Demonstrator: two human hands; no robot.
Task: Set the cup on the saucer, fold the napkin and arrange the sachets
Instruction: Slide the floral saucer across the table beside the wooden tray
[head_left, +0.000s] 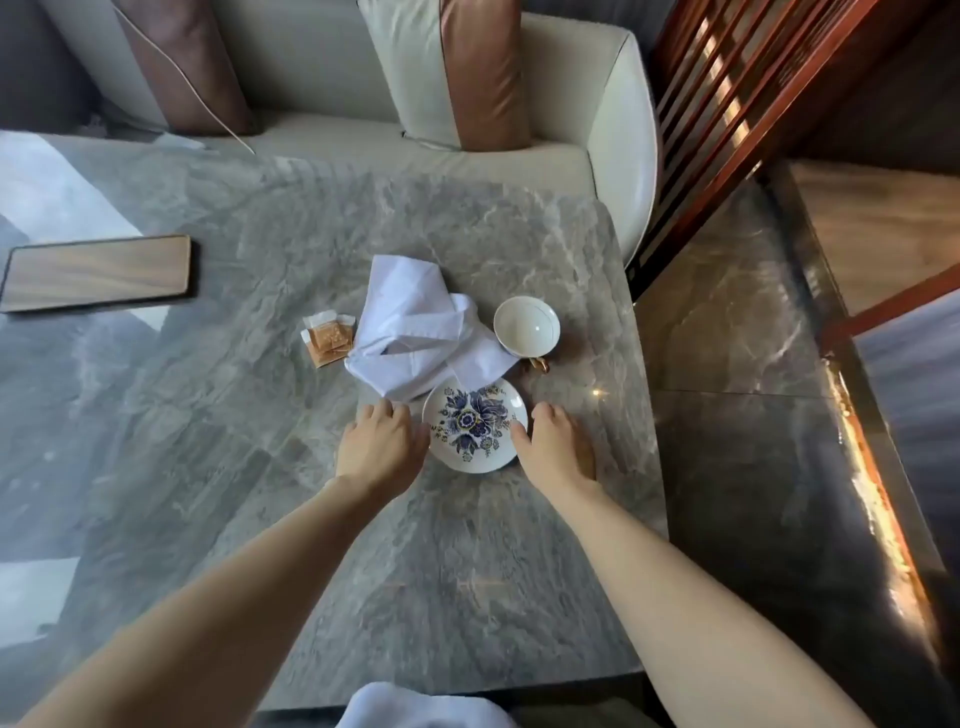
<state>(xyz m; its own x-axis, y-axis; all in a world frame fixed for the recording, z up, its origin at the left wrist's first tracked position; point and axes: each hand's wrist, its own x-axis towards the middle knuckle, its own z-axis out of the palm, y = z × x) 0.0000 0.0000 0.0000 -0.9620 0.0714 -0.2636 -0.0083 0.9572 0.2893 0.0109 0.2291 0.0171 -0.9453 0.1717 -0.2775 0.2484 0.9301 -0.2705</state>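
Note:
A white saucer (475, 425) with a blue flower pattern lies flat on the grey marble table (260, 415). My left hand (378, 442) rests against its left rim and my right hand (555, 444) against its right rim, fingers curled on the edge. An empty white cup (526, 326) with a gold handle stands on the table behind the saucer, to the right. A crumpled white napkin (415, 332) lies behind the saucer, one corner draped over the saucer's far rim. Brown sachets (328, 336) lie in a small pile left of the napkin.
A wooden tray (98, 273) sits at the table's far left. A cream sofa (613, 104) with cushions stands behind the table. The table's right edge drops to a dark floor, with a wooden slatted screen (717, 104) beyond. White cloth (421, 709) shows at the bottom.

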